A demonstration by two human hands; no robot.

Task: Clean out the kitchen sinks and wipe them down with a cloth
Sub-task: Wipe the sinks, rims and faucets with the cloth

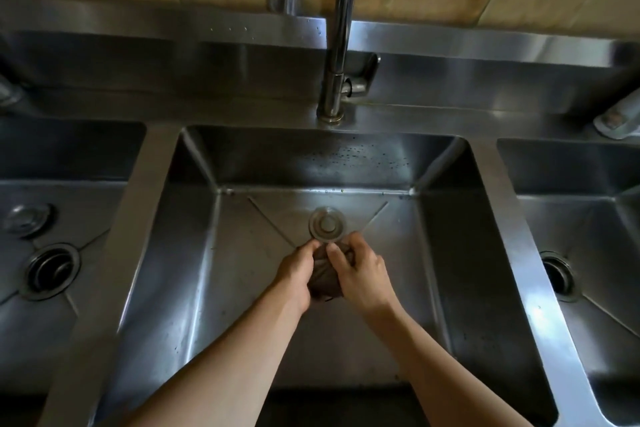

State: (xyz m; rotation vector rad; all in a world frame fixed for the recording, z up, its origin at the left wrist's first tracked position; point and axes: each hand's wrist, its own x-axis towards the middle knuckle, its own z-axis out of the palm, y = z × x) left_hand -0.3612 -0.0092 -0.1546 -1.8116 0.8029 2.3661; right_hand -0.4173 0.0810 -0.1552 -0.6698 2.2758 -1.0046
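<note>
Three steel sinks lie side by side: the middle sink (242,218), the left sink (86,204) and the right sink (595,218). Over the middle sink, my left hand (299,274) and my right hand (356,270) both grip a dark brown cloth (325,279), bunched between them. The hands hang just in front of the middle sink's round drain plug (326,226). Most of the cloth is hidden by my fingers.
A tall chrome faucet (337,45) with a side lever rises behind the middle sink. The left sink has an open drain (52,270) and a loose plug (27,220) on its floor. The right sink's drain (557,276) is open. Tiled wall behind.
</note>
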